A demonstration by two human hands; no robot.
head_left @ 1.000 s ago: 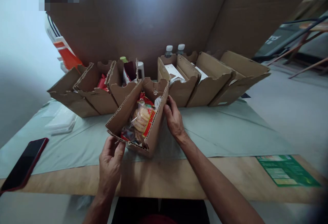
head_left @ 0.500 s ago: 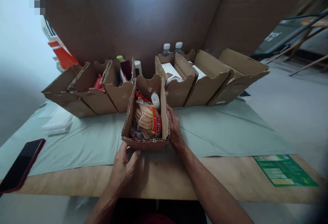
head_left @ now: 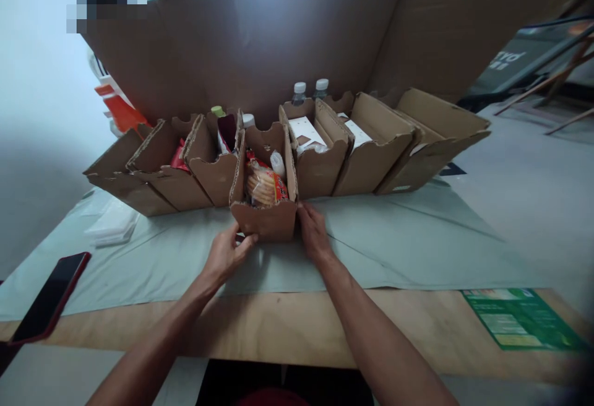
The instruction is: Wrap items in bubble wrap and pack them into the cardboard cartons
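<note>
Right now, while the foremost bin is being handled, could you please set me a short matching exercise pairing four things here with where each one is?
Things:
1. Smartphone
2. Left hand
3. Biscuit packet
4. Green printed sheet

Places:
A. Inside the foremost cardboard bin
B. Towards the right end of the table
C. Towards the left end of the table, screen up
D. At the lower left corner of the foremost cardboard bin

Right pairs: 1-C, 2-D, 3-A, 4-B
</note>
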